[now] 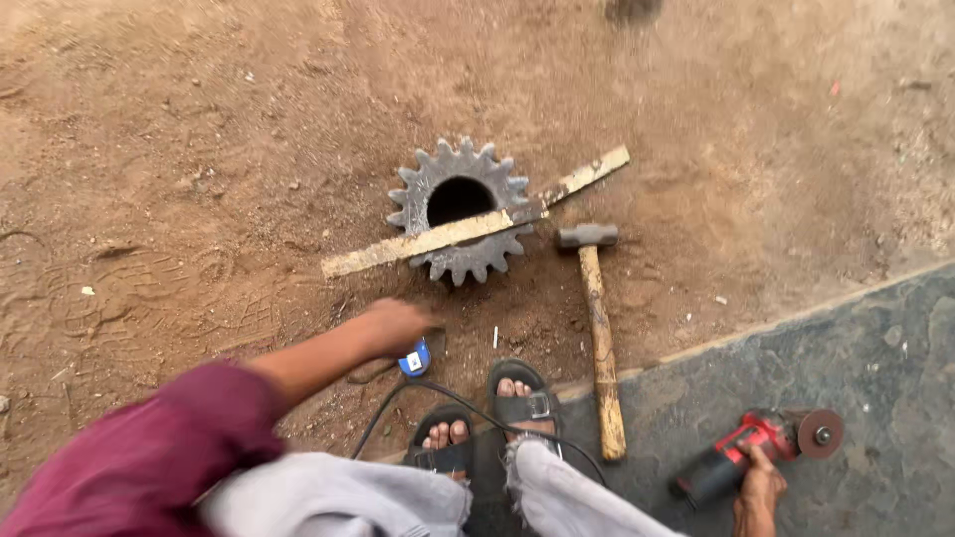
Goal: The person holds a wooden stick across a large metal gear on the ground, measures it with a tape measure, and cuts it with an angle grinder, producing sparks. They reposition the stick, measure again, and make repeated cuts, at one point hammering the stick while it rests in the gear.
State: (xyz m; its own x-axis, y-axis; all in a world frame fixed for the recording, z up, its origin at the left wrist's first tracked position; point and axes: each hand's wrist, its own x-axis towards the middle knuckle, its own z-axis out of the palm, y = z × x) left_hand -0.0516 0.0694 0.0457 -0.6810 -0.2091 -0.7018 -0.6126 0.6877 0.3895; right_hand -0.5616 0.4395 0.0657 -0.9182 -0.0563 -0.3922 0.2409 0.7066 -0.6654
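Left hand (396,326) is down on the dirt ground (199,149), closed round something small and blue and white (415,360), can't tell what it is. Right hand (759,489) is wrapped round the body of a red angle grinder (761,445) lying on the grey slab (875,358), disc pointing right, cord (438,393) running past the sandalled feet (521,403). Ahead there's a big steel gear (460,211) flat in the dirt with a flat metal bar (477,227) laid across it, and a wooden-handled hammer (599,328) just beside it
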